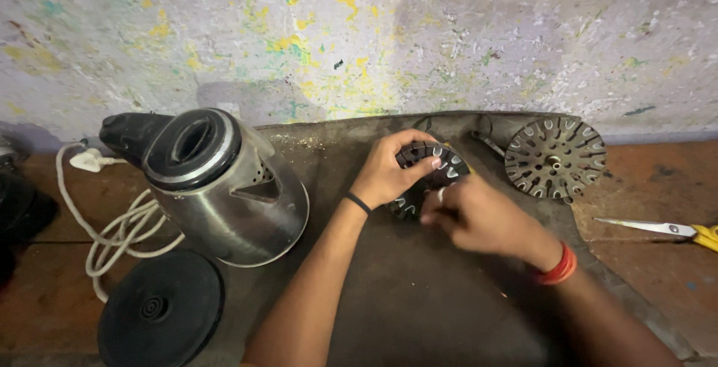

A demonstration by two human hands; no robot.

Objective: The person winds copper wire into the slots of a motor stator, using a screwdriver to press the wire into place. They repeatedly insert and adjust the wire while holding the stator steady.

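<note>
paint-flecked, peeling wall behind a dark mat [419, 292] laid on a reddish floor, seen from above. at the centre, the left hand [385, 172] has its grip curled around a round black slotted motor core [432, 172], fingers over its top edge, holding it tilted on the mat near the wall. the right hand [471, 213], with a red bangle at the wrist, is touching the core's lower right side; whether its grip is pinching anything there cannot be told, since its fingers are blurred and bunched. this looks like hands-on work at the core's slots, which seems to call for a steady hold and fine fingertip work. just right of the core lies a grey slotted metal disc [554, 157]. farther right, scissors [673, 229]. to the left, a steel electric kettle [217, 187] lies tipped, with its black round base [161, 309] and white cord [112, 232] beside it.
</note>
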